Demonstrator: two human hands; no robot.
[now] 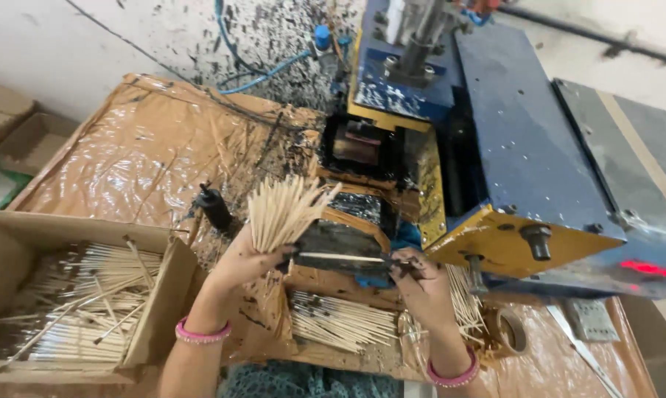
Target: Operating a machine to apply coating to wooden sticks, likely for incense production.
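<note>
My left hand (pixel 246 259) grips a fanned bundle of thin pale wooden sticks (pixel 281 210), tips pointing up and away. My right hand (pixel 418 276) pinches one end of a single stick (pixel 340 257) that lies level between both hands, just in front of a dark, stained block on the blue and yellow machine (pixel 510 162). Both wrists wear pink bangles. More sticks lie in a pile (pixel 340 324) below my hands.
A cardboard box (pixel 163 295) holding several coated sticks stands at the left. Brown plastic sheeting (pixel 141 155) covers the table. A black knob (pixel 214 205) sits near the left hand. A tape roll (pixel 510 330) and a metal blade lie at the right.
</note>
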